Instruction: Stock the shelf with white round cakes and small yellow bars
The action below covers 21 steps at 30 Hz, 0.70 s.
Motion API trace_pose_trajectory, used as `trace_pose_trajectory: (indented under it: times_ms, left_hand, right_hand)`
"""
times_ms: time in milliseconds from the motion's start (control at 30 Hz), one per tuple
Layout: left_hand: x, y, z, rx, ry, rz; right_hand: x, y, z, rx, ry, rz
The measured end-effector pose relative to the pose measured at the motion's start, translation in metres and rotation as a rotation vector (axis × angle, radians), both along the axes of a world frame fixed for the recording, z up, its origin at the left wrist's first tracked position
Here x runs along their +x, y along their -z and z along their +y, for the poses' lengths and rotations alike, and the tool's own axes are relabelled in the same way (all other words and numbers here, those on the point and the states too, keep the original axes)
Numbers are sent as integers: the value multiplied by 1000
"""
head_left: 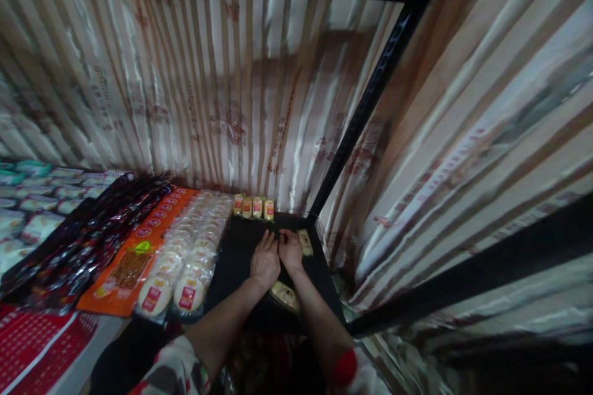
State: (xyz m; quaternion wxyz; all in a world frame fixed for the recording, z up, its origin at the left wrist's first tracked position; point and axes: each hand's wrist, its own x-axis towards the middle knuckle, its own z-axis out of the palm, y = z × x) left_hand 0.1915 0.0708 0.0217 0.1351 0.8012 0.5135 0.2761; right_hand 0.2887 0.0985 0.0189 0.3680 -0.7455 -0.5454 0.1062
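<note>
The left hand [265, 259] and right hand [290, 250] lie close together, palms down, above the black shelf [238, 250]; grip cannot be determined. 1 yellow packet [304, 242] lies beside the right hand; 1 lower packet [284, 297] lies between the forearms. Leftward, 2 rows of clear wrappers [202, 251] contain pale rounds.

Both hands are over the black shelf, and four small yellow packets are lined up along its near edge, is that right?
Not quite: the left hand and right hand are over the black shelf, but the head view shows the four small yellow packets along its far edge.
</note>
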Motion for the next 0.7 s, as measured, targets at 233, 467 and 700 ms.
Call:
trace_pose_trajectory:
  times_ms: [233,467,700]
  left_hand:
    - [-14,-4,-51,87,179,7]
    - [-17,5,-94,65,155,12]
    - [-30,11,-111,-9,104,52]
  right_hand:
    - [11,-9,-50,-37,-99,-49]
    - [10,-10,-92,-76,-175,-124]
    - [0,-12,-127,-123,-282,-255]
